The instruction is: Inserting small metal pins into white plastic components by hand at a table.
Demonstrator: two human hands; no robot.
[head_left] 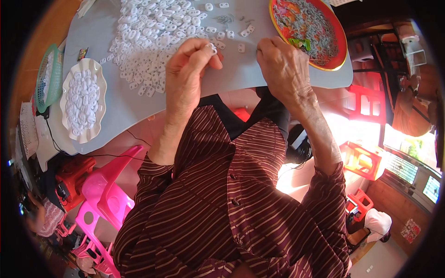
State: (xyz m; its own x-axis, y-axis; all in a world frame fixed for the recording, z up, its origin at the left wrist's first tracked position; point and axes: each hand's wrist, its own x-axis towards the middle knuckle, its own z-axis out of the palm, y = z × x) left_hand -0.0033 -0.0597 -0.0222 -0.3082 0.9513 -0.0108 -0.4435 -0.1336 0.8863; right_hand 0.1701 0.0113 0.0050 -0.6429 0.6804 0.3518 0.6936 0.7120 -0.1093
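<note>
Over the grey table, my left hand (187, 69) pinches a small white plastic piece with holes (212, 48) between thumb and fingertips. My right hand (285, 67) is closed beside it, back of the hand up; its fingertips are hidden, so what they hold cannot be made out. Just beyond my right hand lies a red round tray (340, 34) with a yellow rim, full of small grey metal parts (315, 28). A large heap of white plastic pieces (148, 37) spreads beyond and left of my left hand. Several loose white pieces (241, 47) lie between the hands.
A scalloped white dish (103, 88) of white oval pieces stands at the table's left edge (113, 127), beside a green basket (56, 76). A few grey parts (225, 19) lie near the heap. Pink chairs (109, 194) and red stools (364, 160) stand on the floor around me.
</note>
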